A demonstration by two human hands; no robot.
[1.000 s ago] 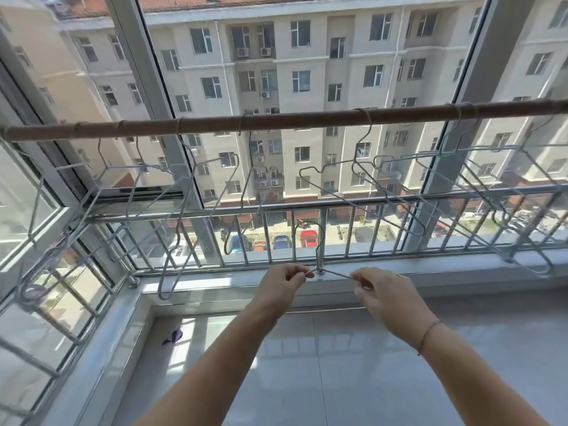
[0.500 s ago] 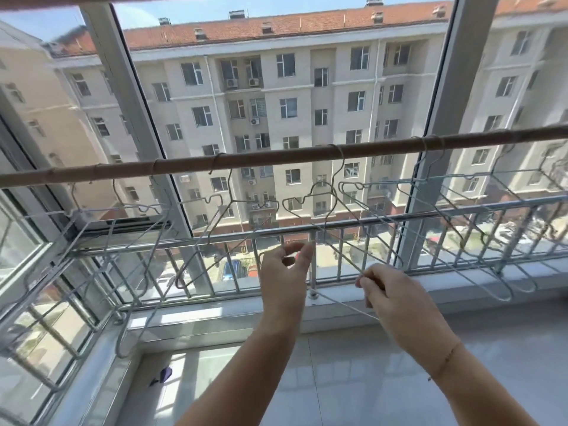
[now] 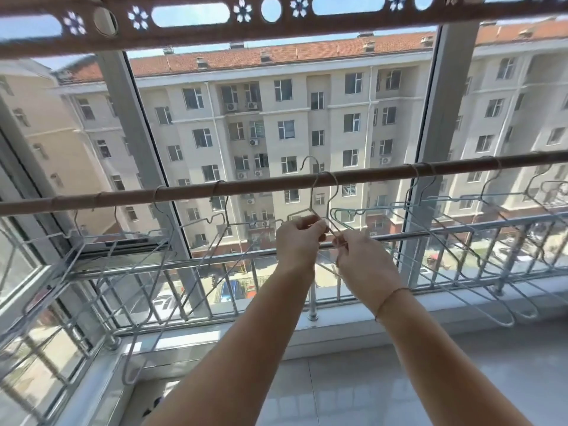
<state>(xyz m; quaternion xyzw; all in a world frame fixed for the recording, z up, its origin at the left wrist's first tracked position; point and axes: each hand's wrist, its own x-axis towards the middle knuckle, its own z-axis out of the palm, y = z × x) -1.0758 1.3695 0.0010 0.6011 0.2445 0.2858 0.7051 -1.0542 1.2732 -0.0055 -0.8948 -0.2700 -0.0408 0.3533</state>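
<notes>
A thin wire hanger (image 3: 311,192) rises in front of me, its hook tip just above the brown rod (image 3: 246,186). My left hand (image 3: 298,241) pinches the hanger's shoulder just under the neck. My right hand (image 3: 362,262) grips the hanger's wire a little lower and to the right. Both hands are raised close together, just below the rod. Several other wire hangers (image 3: 461,216) hang along the rod on both sides.
A metal railing (image 3: 215,262) runs along the window behind the hangers. A brown perforated bar (image 3: 276,23) crosses overhead. The white sill (image 3: 338,330) and glossy tiled floor (image 3: 353,392) lie below. Window frames (image 3: 135,142) stand left and right.
Both hands have lifted the hanger from sill height up to the rod. The left hand went from open fingers to pinching the wire. The view tilted upward.
</notes>
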